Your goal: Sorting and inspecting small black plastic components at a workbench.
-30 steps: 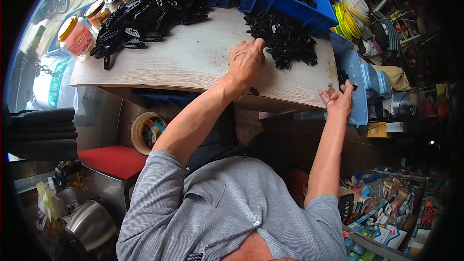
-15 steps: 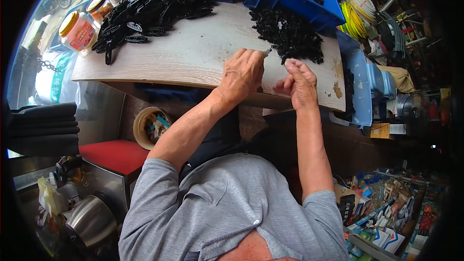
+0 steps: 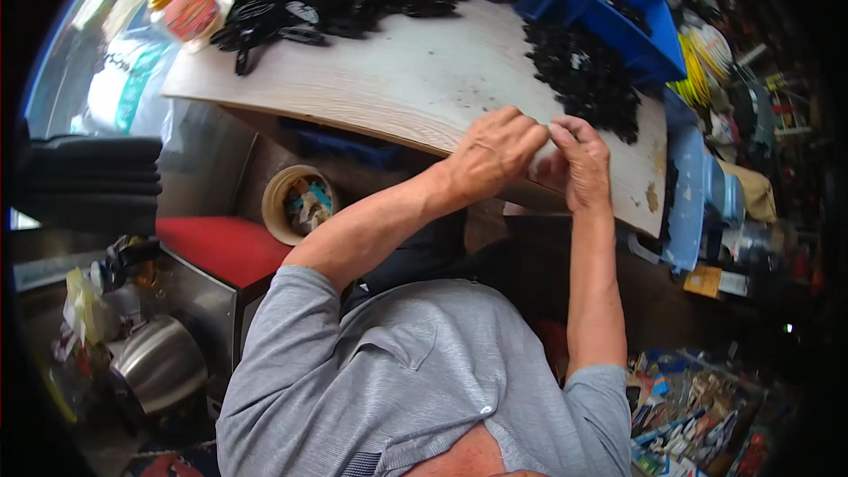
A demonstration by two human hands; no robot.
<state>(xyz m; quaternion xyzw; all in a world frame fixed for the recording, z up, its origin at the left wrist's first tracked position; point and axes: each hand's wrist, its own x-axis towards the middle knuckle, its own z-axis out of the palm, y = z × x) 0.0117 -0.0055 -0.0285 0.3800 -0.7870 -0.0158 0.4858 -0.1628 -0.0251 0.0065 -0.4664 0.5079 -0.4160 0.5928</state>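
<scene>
Above the front edge of the wooden table (image 3: 353, 79), my two hands meet, fingertips almost touching. My left hand (image 3: 497, 152) is closed with its knuckles up, and its fingers hide whatever is in them. My right hand (image 3: 583, 163) is curled with thumb and forefinger pinched beside the left fingertips. Any small part between them is too hidden to make out. Just beyond the right hand lies a pile of small black parts (image 3: 583, 75). A heap of larger black oval plastic pieces (image 3: 309, 0) covers the table's far left.
Blue bins (image 3: 609, 4) stand along the table's back, one with black parts inside. Lidded jars (image 3: 184, 7) line the left end. Below the table sits a round bucket (image 3: 276, 212) of scraps, near a red-topped cabinet (image 3: 212, 247). A light-blue crate (image 3: 692, 203) stands at the right.
My hands, apart before, have come together. The small dark part that showed at my left fingertips is now out of sight. The whole view has shifted, with the table appearing further right and higher.
</scene>
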